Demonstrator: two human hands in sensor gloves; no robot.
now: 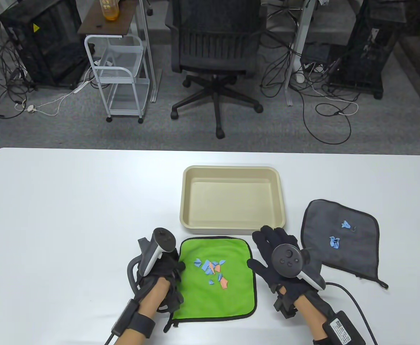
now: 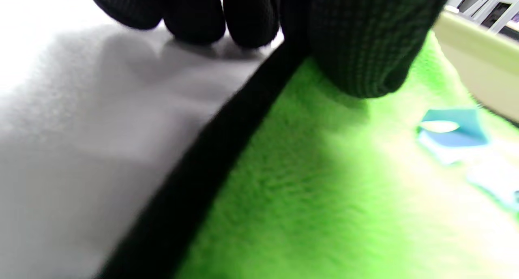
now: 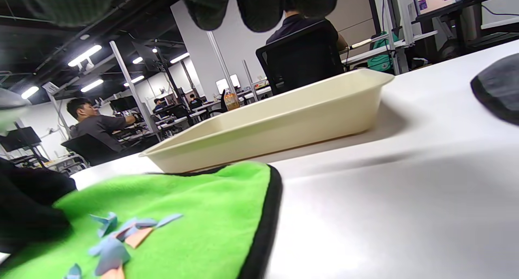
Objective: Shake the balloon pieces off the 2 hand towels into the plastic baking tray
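Left hand point(image 1: 161, 267): lying at the left edge of the green towel point(image 1: 215, 278); in the left wrist view the thumb is sitting on the pile and the fingertips point(image 2: 194, 17) are curling down at the black hem, but whether they are pinching it I cannot tell.
Right hand point(image 1: 278, 258): hovering just beside the towel's right edge, fingers stretched out and holding nothing.
Balloon pieces point(image 1: 213, 271): lying loose in blue and pink scraps mid-towel; two more blue scraps point(image 1: 339, 233) are sitting on the grey towel point(image 1: 343, 240), right of the tray.
Plastic baking tray point(image 1: 231, 224): standing empty just beyond the green towel.
Spill risk: if only one edge is rising, the cloth is likely tilting and sending scraps onto the table point(image 1: 69, 201) rather than the tray.
Scatter risk: a brisk lift is probably flicking such light pieces sideways.
Cling risk: the plush pile may be holding scraps through a weak shake.
Writing: a white label with a square code is showing on the right wrist pack point(image 1: 341, 329), unreadable; a yellow warning triangle is showing on the far black cabinet point(image 1: 35, 28).
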